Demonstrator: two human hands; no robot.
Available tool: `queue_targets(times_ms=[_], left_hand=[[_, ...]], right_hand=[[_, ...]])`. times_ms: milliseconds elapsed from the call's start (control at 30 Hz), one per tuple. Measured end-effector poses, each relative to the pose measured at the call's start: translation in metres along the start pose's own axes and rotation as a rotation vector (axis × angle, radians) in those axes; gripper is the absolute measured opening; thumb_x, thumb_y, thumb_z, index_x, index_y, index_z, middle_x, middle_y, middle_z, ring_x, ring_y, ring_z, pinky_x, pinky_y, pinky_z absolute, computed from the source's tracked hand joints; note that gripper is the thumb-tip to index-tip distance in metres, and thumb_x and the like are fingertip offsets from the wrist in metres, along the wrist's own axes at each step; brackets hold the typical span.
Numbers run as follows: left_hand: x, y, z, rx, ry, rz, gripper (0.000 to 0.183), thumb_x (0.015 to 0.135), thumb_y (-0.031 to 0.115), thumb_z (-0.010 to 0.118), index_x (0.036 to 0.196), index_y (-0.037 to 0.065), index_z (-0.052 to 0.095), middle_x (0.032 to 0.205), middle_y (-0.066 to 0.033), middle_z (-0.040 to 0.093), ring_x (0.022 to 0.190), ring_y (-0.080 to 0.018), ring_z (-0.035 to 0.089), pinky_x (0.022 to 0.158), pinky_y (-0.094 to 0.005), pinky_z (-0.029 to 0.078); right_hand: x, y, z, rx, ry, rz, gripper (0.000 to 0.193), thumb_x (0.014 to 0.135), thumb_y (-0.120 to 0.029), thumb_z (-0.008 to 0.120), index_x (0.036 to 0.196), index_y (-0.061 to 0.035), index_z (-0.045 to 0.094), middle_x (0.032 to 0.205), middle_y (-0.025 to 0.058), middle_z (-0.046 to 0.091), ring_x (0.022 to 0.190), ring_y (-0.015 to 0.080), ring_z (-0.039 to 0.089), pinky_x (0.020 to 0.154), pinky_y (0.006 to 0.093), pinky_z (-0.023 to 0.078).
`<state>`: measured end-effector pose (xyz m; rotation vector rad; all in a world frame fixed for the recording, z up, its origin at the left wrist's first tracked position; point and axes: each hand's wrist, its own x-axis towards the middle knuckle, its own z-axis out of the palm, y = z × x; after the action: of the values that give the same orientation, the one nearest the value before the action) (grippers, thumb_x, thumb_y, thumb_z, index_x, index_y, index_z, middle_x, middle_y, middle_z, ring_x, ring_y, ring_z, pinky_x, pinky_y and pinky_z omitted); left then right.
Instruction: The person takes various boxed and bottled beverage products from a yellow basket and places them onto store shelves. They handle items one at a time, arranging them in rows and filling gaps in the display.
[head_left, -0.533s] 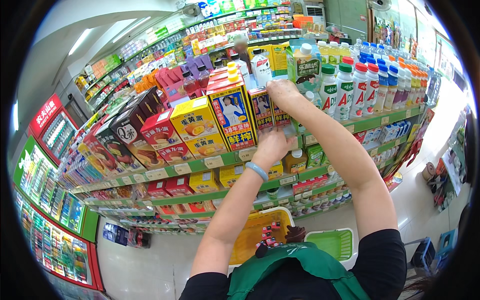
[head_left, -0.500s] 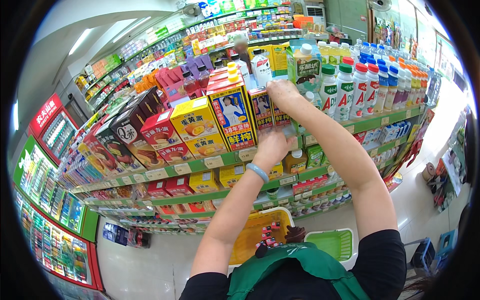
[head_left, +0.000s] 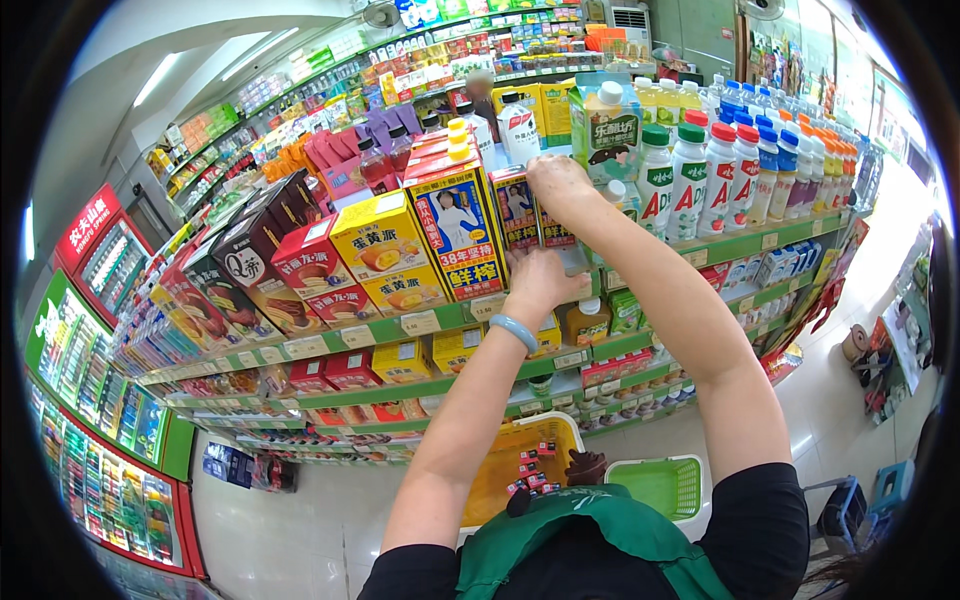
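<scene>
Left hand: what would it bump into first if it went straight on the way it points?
The left hand would probably first meet the small cartons just ahead; depth is unclear, so it may be touching them.

Two-handed work over at the cartons [head_left: 515,214]
Right hand [head_left: 560,184] covers one's top; left hand [head_left: 540,280] sits low in front.

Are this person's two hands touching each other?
Apart: the head view shows small cartons between the left hand below and the right hand above.
</scene>
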<state>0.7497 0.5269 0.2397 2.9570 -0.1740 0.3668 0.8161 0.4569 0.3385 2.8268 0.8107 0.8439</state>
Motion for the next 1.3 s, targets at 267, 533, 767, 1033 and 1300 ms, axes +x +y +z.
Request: queue_targets(times_ms=[267,533,767,1033,1300], left_hand=[[0.002,-0.001,0.006,-0.007,0.003,-0.031,0.088,0.069,0.063,0.068,0.115,-0.012,0.057,0.122,-0.0279,0.049,0.114,-0.0447,0.048,0.103,-0.0558,0.030],[0.003,0.002,0.000,0.033,-0.008,-0.034,0.086,0.069,0.061,0.069,0.120,-0.006,0.055,0.120,-0.0267,0.049,0.118,-0.0449,0.044,0.104,-0.0524,0.029],[-0.048,-0.015,0.000,-0.030,0.589,0.362,0.056,0.069,0.030,0.077,0.112,-0.001,0.059,0.118,-0.0197,0.053,0.117,-0.0393,0.044,0.101,-0.0491,0.033],[-0.166,-0.037,0.083,-0.605,0.314,0.346,0.021,0.069,0.006,0.064,0.090,0.001,0.064,0.092,-0.0165,0.064,0.092,-0.0342,0.059,0.082,-0.0433,0.047],[-0.292,-0.073,0.275,-0.516,-0.584,-0.179,0.018,0.079,0.013,0.064,0.090,-0.001,0.061,0.092,-0.0193,0.064,0.088,-0.0375,0.061,0.076,-0.0465,0.050]], right_hand=[[0.009,0.006,0.022,-0.011,0.037,0.009,0.024,0.082,-0.009,0.061,0.104,0.0004,0.062,0.104,0.0170,0.065,0.096,0.0290,0.066,0.081,0.0347,0.053],[0.016,0.006,0.029,-0.117,-0.010,-0.009,0.028,0.085,-0.011,0.057,0.108,0.0045,0.057,0.107,0.0221,0.062,0.100,0.0354,0.062,0.086,0.0394,0.050],[-0.030,-0.030,0.008,-0.185,0.577,-0.192,0.034,0.076,-0.010,0.059,0.107,0.0036,0.056,0.108,0.0168,0.059,0.111,0.0317,0.053,0.098,0.0364,0.042],[-0.220,-0.097,0.067,0.734,0.318,-0.374,0.030,0.062,-0.002,0.065,0.092,-0.0026,0.063,0.091,0.0110,0.066,0.079,0.0261,0.065,0.068,0.0350,0.053],[-0.384,-0.173,0.260,0.958,-0.415,-0.211,0.025,0.073,-0.008,0.061,0.097,-0.0035,0.058,0.088,0.0117,0.061,0.080,0.0289,0.063,0.067,0.0364,0.054]])
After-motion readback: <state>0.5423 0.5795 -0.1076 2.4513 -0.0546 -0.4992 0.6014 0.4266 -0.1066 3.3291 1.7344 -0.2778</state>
